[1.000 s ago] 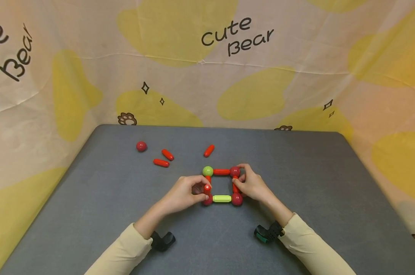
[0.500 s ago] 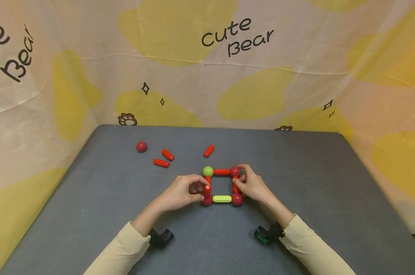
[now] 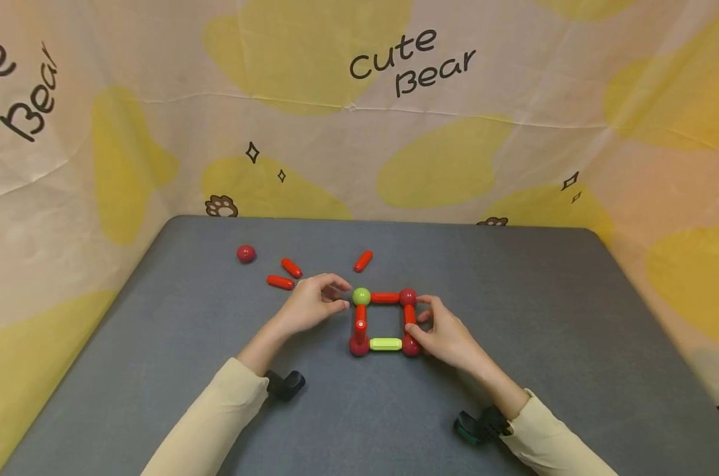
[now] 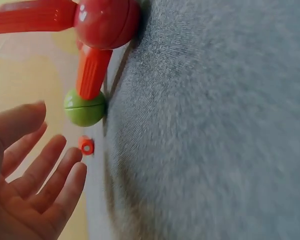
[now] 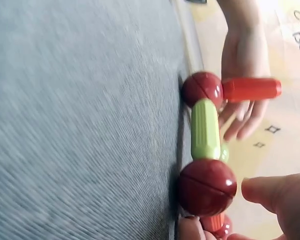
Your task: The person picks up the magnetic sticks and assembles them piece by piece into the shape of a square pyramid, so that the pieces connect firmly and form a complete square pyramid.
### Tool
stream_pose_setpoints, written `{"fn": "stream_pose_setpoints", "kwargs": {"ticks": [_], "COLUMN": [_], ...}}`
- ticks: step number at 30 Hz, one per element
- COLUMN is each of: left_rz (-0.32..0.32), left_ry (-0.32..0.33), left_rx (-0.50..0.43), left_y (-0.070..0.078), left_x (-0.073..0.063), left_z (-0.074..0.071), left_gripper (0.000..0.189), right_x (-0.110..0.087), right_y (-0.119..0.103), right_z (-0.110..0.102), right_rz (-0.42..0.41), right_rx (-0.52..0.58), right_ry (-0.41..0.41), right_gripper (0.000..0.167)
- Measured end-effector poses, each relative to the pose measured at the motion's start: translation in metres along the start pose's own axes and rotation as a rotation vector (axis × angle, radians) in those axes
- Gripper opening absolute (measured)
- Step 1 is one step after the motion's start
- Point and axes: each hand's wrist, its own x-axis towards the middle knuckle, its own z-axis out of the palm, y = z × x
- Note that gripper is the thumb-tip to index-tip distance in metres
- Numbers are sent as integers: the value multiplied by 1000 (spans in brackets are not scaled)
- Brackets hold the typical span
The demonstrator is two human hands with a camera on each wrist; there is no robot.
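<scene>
Currently I have the left hand (image 3: 314, 302) left of centre in the lower half of the head view, its fingers parted and gently bent, holding nothing. My left wrist view shows it just short of the green ball (image 3: 361, 296). At the frame's right side is the right hand (image 3: 446, 335), thumb and fingers curved about the lower right red ball (image 3: 411, 346); its thumb stands off that ball in the right wrist view, and I cannot tell whether it grips the red side stick (image 3: 409, 316).

I find the square frame (image 3: 385, 298) flat on the tabletop, below and slightly right of the head view's centre. Green ball sits at its upper left corner, red balls at the other three; a light green stick (image 3: 385, 344) forms the bottom side. On the lower left red ball (image 3: 359, 346), an upright red stick (image 3: 361, 330) stands.

Farther out, I see a loose red ball (image 3: 246, 253) and two red sticks (image 3: 280, 282) to the upper left, with a third loose stick (image 3: 364, 260) above the frame. Patterned cloth (image 3: 436, 162) fills the top of the head view.
</scene>
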Motion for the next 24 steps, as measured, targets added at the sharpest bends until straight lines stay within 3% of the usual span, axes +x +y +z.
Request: {"fn": "stream_pose_setpoints", "kwargs": {"ticks": [4,13,24], "left_rz": [-23,5,8], "left_ry": [14,-72,-51], "left_rx": [24,79,135], "left_y": [-2,2,2], "left_x": [8,21,19], "left_z": [7,18,17], "left_gripper": [27,30,20], "right_x": [-8,-13,-6], "right_y": [-2,-3,5], "right_z": [3,5,-5], "right_rz": [-32,-69,-120], "right_rx": [-42,-65,-89], "right_ry": [3,-20,-7], "right_gripper": [59,63,45]}}
